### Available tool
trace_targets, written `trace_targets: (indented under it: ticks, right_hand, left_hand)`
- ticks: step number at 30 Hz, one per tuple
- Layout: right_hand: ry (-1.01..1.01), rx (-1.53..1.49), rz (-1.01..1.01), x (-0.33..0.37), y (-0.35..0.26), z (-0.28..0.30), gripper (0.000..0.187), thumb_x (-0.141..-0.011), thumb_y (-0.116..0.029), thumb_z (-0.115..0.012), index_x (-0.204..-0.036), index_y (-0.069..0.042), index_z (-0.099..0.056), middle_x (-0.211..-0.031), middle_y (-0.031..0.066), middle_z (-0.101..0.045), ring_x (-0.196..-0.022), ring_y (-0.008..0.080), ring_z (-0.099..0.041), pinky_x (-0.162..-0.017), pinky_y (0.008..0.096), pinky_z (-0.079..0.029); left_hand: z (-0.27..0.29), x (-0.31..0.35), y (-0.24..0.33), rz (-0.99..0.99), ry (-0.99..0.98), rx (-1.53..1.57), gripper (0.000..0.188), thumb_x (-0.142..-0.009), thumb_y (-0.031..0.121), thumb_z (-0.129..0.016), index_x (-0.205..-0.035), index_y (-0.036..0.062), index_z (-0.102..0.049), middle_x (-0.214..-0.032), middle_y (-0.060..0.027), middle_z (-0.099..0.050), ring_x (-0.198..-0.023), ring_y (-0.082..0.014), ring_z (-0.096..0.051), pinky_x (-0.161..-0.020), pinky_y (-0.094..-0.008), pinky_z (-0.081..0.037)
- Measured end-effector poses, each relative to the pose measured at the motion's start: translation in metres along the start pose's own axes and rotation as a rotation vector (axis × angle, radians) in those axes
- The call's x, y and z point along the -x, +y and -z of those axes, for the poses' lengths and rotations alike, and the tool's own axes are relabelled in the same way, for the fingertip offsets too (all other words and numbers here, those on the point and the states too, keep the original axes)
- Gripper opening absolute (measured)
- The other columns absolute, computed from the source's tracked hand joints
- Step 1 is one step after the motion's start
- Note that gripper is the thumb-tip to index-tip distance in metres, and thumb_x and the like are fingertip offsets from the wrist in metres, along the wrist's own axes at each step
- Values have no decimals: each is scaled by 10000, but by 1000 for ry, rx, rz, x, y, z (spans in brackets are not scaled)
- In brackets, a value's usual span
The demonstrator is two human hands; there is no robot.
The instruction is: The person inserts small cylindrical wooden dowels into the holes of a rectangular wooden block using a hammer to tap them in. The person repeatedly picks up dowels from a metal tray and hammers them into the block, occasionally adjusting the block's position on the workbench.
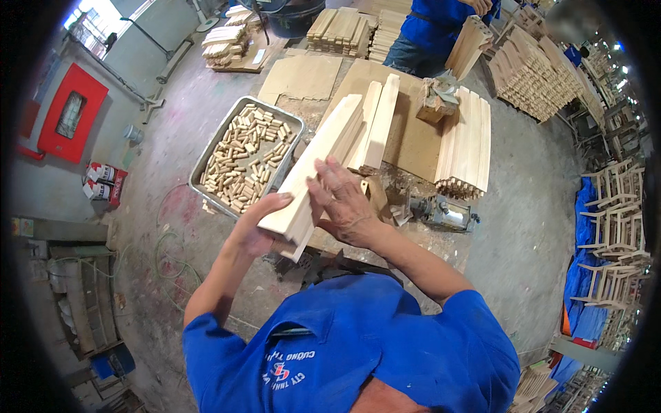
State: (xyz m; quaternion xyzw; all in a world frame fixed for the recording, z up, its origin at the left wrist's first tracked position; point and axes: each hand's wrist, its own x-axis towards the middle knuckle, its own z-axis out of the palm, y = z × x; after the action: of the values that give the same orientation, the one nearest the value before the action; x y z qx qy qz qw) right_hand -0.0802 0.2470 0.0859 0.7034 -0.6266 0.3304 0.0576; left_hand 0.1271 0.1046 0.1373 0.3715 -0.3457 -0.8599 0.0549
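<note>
My left hand [256, 227] grips the near end of a bundle of long pale wooden slats [323, 162], which slants up and away over the bench. My right hand [342, 202] lies flat against the right side of the same bundle near its lower end, fingers spread and pointing up. Beside the bundle, a second group of slats [377, 124] lies on the bench. Blue sleeves cover both my upper arms.
A metal tray [215, 146] full of several short wooden dowels stands left of the bundle. A row of slats [465, 148] lies at right, with a small motor tool [441, 210] near it. A person in blue [441, 27] stands at the far bench. Stacked wooden frames [616, 234] fill the right side.
</note>
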Motion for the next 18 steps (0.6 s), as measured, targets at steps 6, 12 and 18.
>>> trace_targets:
  ticks: [6,12,18]
  right_hand:
    - [124,-207,275,-38,-62,-20,611,-907,-151,-763,-1477,-134,-544,-1495,139,-549,-1437,414,-523,-1236,608,-388]
    - [135,-563,90,-56,-88,-34,1229,-574,-232,-1025,-1591,-47,-361,-1461,205,-546,-1399,376,-558,-1221,491,-445]
    - [-34,-801,-188,-50,-81,-59,1310,-632,-317,-1057,-1645,-16,-284,-1546,211,-521,-1464,334,-538,-1232,450,-448]
  left_hand:
    - [25,111,11,79,17,-1,694,-1020,420,-689,-1517,-37,-529,-1329,-202,-710,-1141,-289,-749,-1005,-463,-613]
    - [66,148,24,-125,-194,-106,842,-1058,651,-557,-1584,0,-473,-1373,-218,-696,-1183,-316,-728,-1004,-458,-593]
    - [102,107,6,-629,-56,-714,1053,-941,538,-806,-1716,48,-290,-1516,-235,-584,-1351,-334,-622,-1173,-492,-501]
